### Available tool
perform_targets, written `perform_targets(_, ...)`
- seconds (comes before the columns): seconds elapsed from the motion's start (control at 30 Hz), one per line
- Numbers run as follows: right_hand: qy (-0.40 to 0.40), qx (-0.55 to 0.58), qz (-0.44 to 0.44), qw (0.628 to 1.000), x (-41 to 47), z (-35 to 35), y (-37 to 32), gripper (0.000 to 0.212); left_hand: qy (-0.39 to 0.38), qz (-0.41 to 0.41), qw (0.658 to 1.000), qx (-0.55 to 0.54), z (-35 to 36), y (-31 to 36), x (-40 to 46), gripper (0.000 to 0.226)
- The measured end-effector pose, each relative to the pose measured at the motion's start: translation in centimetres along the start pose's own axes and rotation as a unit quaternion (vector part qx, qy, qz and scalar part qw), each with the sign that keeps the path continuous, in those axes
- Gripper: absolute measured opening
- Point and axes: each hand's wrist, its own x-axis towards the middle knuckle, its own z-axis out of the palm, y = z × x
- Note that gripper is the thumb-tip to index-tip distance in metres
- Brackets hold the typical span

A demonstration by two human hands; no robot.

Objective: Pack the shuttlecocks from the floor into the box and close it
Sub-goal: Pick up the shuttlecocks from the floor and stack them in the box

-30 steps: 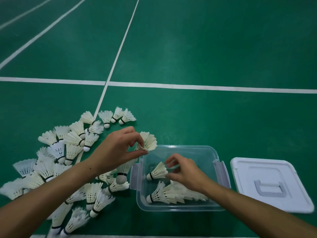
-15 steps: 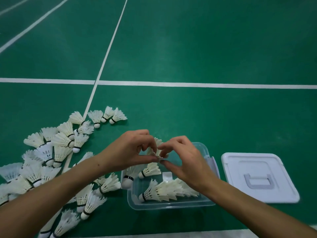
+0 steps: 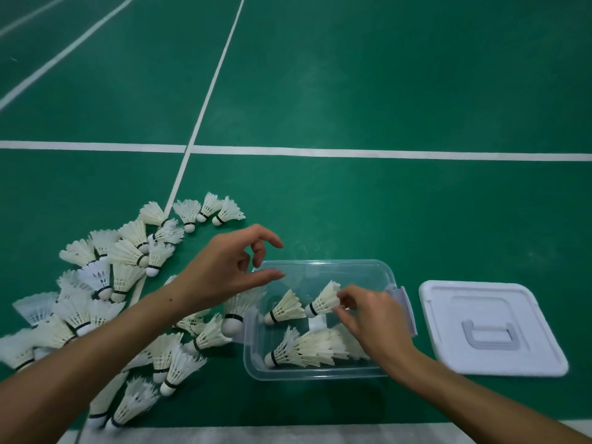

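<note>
Placing: right hand (image 3: 368, 318) grip pinches a shuttlecock (image 3: 323, 301) by the feathers, cork-first into the box (image 3: 320, 373) for nesting; left hand (image 3: 221, 274) grip released, empty.

Readable text: none on any surface.
Shuttlecocks (image 3: 105, 283): black bands only, no legible print.
Box (image 3: 320, 373): clear walls, no label that shows.
Lid (image 3: 490, 328): plain, with no lettering to read.
Floor (image 3: 384, 91): white court lines, no numbers or signs.
</note>
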Motion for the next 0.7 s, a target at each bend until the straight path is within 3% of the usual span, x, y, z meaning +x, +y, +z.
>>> perform_targets(0.23,-0.030,0.023,0.068,0.997,1.8,1.7,-0.1,0.025,0.005,-0.008,1.000,-0.011,0.4,-0.4,-0.1,0.035)
perform_targets(0.53,-0.012,-0.012,0.063,0.998,0.7,0.5,0.1,0.023,0.016,-0.009,1.000,-0.010,0.2,-1.1,-0.8,0.034)
perform_targets(0.7,-0.062,0.042,0.078,0.994,1.9,2.6,-1.0,0.026,0.009,-0.007,1.000,-0.018,0.6,-1.0,-0.8,0.034)
